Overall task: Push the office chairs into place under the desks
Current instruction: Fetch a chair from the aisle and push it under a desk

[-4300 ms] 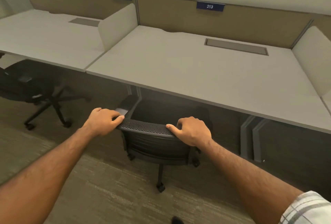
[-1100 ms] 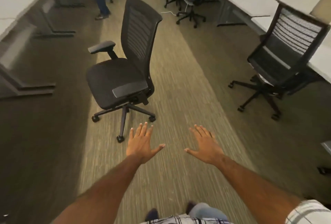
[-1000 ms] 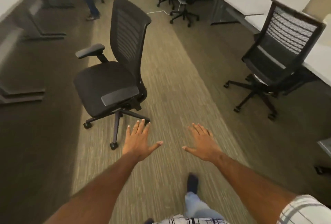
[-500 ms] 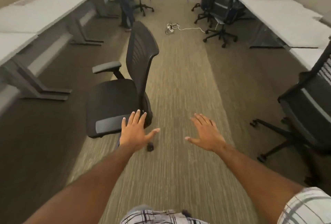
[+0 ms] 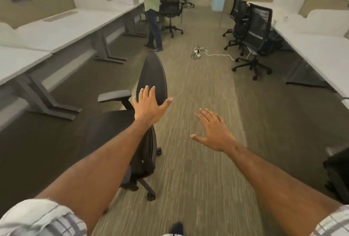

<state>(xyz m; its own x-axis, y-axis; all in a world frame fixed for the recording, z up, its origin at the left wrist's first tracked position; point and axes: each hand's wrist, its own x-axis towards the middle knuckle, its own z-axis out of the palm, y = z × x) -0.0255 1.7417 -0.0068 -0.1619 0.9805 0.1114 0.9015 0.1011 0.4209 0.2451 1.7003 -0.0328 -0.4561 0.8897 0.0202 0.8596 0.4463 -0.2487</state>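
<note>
The chair (image 5: 153, 73) stands loose in the aisle, near the left counter (image 5: 22, 60), seat turned toward it and not yet under it; the step, I judge, is to take the top of the backrest with both hands, one at each side, and roll it straight in between the counter's legs, slowly, so the armrest clears the edge; the left hand (image 5: 149, 109) lies across the backrest, fingers (image 5: 143, 94) straight and spread, gripping nothing, contact unclear; the right hand (image 5: 213, 131) hangs over the carpet, equally open and empty; farther on, a cable (image 5: 200, 51) lies on the floor.
</note>
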